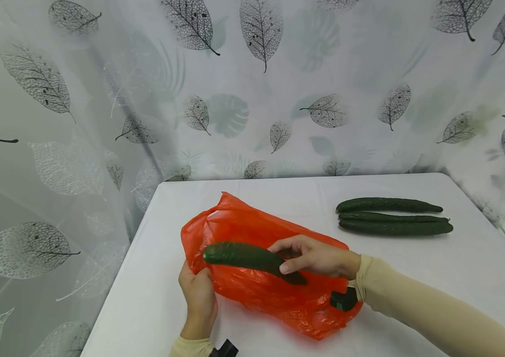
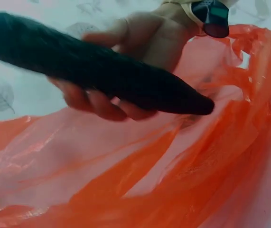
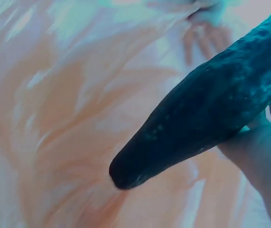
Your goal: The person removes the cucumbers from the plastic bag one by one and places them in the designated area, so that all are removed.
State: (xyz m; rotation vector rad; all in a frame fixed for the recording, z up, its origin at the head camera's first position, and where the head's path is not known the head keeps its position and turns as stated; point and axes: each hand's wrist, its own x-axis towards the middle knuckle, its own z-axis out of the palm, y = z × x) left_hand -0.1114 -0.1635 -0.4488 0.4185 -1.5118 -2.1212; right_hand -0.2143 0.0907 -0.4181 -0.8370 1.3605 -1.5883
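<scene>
In the head view my right hand (image 1: 312,255) grips a dark green cucumber (image 1: 243,255) near its narrower end, thumb on the near side and fingers on the far side. The cucumber is above a red-orange plastic bag (image 1: 252,228), its other end pointing left. My left hand (image 1: 199,292) holds the bag's left edge, with the thumb in front and the fingers hidden behind the film. The left wrist view shows the cucumber (image 2: 92,66) lying across the right hand (image 2: 140,42). Close up in the right wrist view, the cucumber (image 3: 192,114) has the wrinkled bag (image 3: 78,123) behind it.
Several more cucumbers (image 1: 395,227) lie side by side at the back right of the white table (image 1: 413,277). A leaf-patterned curtain (image 1: 279,99) hangs behind the table's back edge and along both sides.
</scene>
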